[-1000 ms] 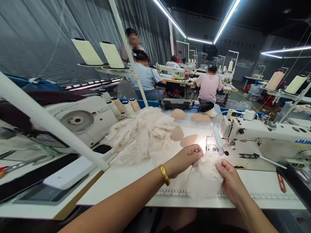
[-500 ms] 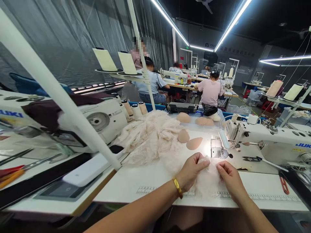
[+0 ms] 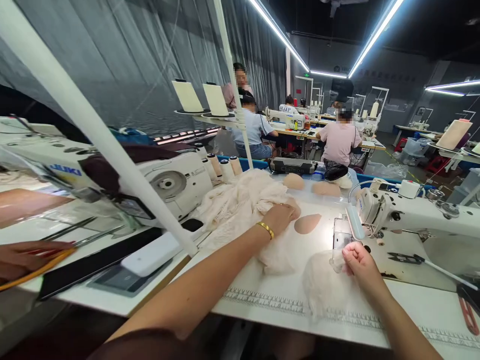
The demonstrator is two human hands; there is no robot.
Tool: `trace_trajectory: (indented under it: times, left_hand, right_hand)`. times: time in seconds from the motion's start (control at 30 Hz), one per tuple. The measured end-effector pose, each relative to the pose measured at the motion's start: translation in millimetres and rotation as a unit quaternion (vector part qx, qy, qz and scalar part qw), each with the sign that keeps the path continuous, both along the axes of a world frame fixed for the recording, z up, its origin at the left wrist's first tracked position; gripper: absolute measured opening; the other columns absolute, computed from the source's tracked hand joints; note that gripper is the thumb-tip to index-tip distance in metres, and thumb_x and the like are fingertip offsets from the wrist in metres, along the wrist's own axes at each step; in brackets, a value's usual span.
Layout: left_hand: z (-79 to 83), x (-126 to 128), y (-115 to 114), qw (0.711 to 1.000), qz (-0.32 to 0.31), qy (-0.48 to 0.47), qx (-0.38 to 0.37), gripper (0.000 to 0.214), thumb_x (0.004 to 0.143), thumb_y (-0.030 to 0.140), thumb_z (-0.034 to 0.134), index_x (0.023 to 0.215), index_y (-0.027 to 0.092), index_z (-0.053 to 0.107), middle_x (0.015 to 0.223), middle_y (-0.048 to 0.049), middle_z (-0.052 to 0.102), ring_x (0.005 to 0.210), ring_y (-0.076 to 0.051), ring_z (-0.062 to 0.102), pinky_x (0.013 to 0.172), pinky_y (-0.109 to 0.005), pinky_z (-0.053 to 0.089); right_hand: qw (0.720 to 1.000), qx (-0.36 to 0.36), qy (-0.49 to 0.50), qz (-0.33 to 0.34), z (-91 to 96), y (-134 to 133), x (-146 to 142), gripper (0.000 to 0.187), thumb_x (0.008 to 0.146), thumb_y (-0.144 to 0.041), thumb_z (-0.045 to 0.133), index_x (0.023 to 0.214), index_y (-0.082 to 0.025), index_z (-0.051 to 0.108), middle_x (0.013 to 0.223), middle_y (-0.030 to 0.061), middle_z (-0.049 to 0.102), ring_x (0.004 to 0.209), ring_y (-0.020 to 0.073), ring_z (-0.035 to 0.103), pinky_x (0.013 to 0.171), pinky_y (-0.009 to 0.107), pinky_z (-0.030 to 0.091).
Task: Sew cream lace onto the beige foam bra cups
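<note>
My left hand [image 3: 279, 219], with a gold bracelet at the wrist, reaches over the pile of cream lace fabric [image 3: 240, 200]. Its fingers close on a beige bra pad [image 3: 295, 208] at the edge of that pile, though they partly hide it. A teardrop-shaped beige pad [image 3: 308, 224] lies flat just right of this hand. Beside the needle plate, my right hand [image 3: 356, 258] pinches the upper edge of a small cream lace piece [image 3: 322, 282], which spreads over the table toward the printed ruler strip [image 3: 262, 301].
A white sewing machine [image 3: 431, 215] stands at right, with thread snips [image 3: 405, 258] on its bed. Another machine [image 3: 165, 182] and a slanted white pole [image 3: 93, 140] are at left. A co-worker's hand [image 3: 26, 260] holds an orange-handled tool there. More pads [image 3: 325, 188] lie at the back.
My left hand has let go of the lace piece and moved left and away to the pad. My right hand keeps hold of the lace. A co-worker's hand has appeared at far left.
</note>
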State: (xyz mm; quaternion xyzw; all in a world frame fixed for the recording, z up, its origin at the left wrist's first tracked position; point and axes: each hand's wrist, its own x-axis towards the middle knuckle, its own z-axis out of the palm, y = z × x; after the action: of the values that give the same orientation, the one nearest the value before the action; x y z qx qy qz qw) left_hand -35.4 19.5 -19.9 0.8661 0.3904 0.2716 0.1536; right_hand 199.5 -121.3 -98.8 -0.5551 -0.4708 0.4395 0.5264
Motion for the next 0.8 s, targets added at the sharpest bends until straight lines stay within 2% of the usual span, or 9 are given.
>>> trace_trajectory:
  times: [0.17,0.27,0.37,0.47,0.53,0.6,0.7,0.77,0.8]
  left_hand:
    - [-0.9,3,3,0.997,0.029,-0.061,-0.033,0.036,0.099,0.038,0.064,0.127,0.015,0.062,0.127,-0.0086,0.063,0.11,-0.027,0.065,0.092,-0.045,0.058]
    - [1.7,-1,0,0.991,0.051,-0.111,-0.051,0.029,0.101,0.04,0.059,0.116,0.016,0.066,0.114,-0.008,0.067,0.099,-0.022,0.066,0.085,-0.038,0.058]
    - [1.2,-1,-20,0.961,0.038,-0.217,-0.166,0.031,0.091,0.047,0.065,0.093,0.017,0.069,0.088,-0.0035,0.069,0.08,-0.018,0.064,0.069,-0.028,0.052]
    - [-6.8,10,-51,0.92,-0.015,-0.252,-0.299,0.033,0.079,0.048,0.072,0.086,0.016,0.069,0.08,-0.002,0.066,0.072,-0.016,0.06,0.063,-0.026,0.046]
    - [-14.4,19,-68,0.915,-0.024,-0.24,-0.322,0.033,0.08,0.049,0.071,0.084,0.016,0.067,0.079,-0.002,0.065,0.071,-0.016,0.059,0.063,-0.026,0.045]
    - [-18.7,24,-76,0.922,-0.024,-0.219,-0.319,0.031,0.081,0.048,0.067,0.083,0.017,0.065,0.078,-0.0021,0.065,0.073,-0.018,0.06,0.064,-0.027,0.046]
    - [-10.5,24,-75,0.949,-0.039,-0.127,-0.285,0.031,0.082,0.046,0.066,0.095,0.018,0.066,0.095,-0.0063,0.07,0.086,-0.023,0.065,0.076,-0.034,0.052]
    - [3.5,22,-72,0.967,-0.079,-0.065,-0.232,0.047,0.081,0.049,0.071,0.116,0.018,0.066,0.122,-0.0116,0.068,0.109,-0.03,0.064,0.093,-0.042,0.052]
    - [10.9,22,-70,0.969,-0.119,-0.046,-0.21,0.059,0.079,0.05,0.075,0.127,0.02,0.062,0.135,-0.0134,0.063,0.121,-0.032,0.059,0.101,-0.046,0.048]
  right_hand:
    - [1.0,-0.004,0.029,-0.002,-0.8,2,-2,0.037,0.084,-0.059,0.069,0.084,-0.023,0.06,0.068,-0.0029,0.061,0.062,0.0181,0.059,0.059,0.03,0.042]
    - [0.999,-0.006,0.046,-0.011,-1.4,3,-3,0.037,0.084,-0.059,0.068,0.087,-0.022,0.062,0.07,-0.0016,0.064,0.063,0.0187,0.061,0.06,0.03,0.045]
    - [0.998,-0.005,0.061,-0.02,-1.2,1,-2,0.04,0.087,-0.062,0.065,0.092,-0.022,0.064,0.08,0.0012,0.068,0.069,0.0193,0.064,0.063,0.031,0.048]
    - [0.996,0.001,0.085,-0.022,-1.0,-2,1,0.052,0.088,-0.072,0.058,0.099,-0.022,0.065,0.087,0.0041,0.069,0.075,0.0207,0.066,0.066,0.032,0.051]
    - [0.996,0.014,0.088,-0.014,-1.1,-5,1,0.054,0.086,-0.073,0.062,0.103,-0.022,0.064,0.087,0.0033,0.068,0.075,0.0201,0.066,0.069,0.033,0.053]
    - [0.997,0.036,0.061,-0.003,-0.1,-9,0,0.05,0.084,-0.066,0.07,0.107,-0.022,0.062,0.085,0.0013,0.068,0.074,0.0189,0.066,0.071,0.033,0.054]
    - [0.997,0.067,-0.043,-0.002,8.1,-18,-4,0.038,0.088,-0.052,0.07,0.111,-0.024,0.06,0.083,0.0001,0.067,0.074,0.0183,0.064,0.072,0.032,0.053]
    - [0.987,0.079,-0.137,0.011,19.5,-27,-9,0.028,0.094,-0.044,0.064,0.115,-0.025,0.06,0.085,0.0005,0.068,0.074,0.018,0.063,0.071,0.031,0.052]
    - [0.98,0.089,-0.177,0.029,26.4,-32,-12,0.025,0.095,-0.038,0.061,0.117,-0.026,0.06,0.087,0.0008,0.07,0.074,0.0178,0.063,0.072,0.031,0.052]
